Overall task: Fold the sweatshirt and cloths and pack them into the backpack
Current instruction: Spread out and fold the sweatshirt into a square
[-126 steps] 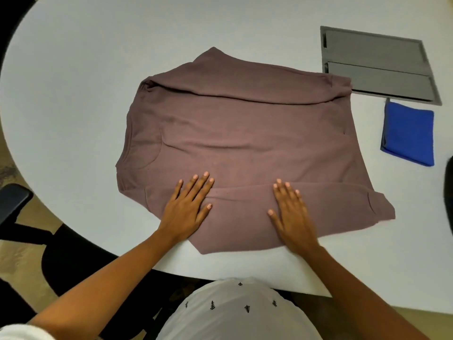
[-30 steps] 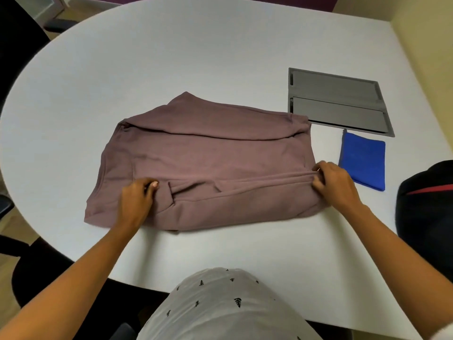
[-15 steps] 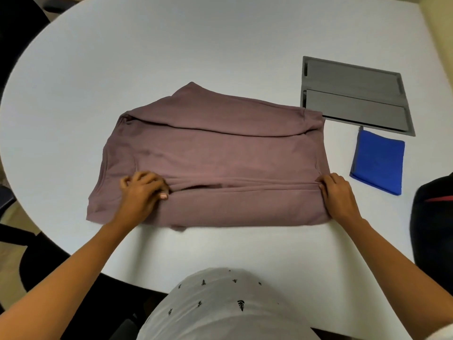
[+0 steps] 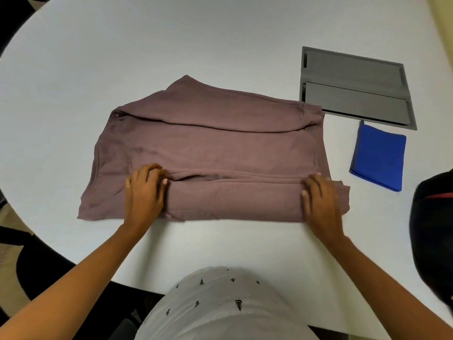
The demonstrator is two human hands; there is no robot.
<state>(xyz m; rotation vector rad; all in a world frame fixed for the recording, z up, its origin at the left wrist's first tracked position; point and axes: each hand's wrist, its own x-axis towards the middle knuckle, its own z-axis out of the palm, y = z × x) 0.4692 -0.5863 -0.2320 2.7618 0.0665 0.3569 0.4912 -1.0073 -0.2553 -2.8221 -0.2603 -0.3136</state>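
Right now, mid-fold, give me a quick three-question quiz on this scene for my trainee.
1. True or false: the blue cloth lies on top of the sweatshirt.
2. The left hand and right hand both grip: A the blue cloth, B the sweatshirt's near fold, C nothing.
3. Fill in: the backpack sits at the table's ___ edge.
Key: 1 false, it lies apart on the table; 2 B; 3 right.
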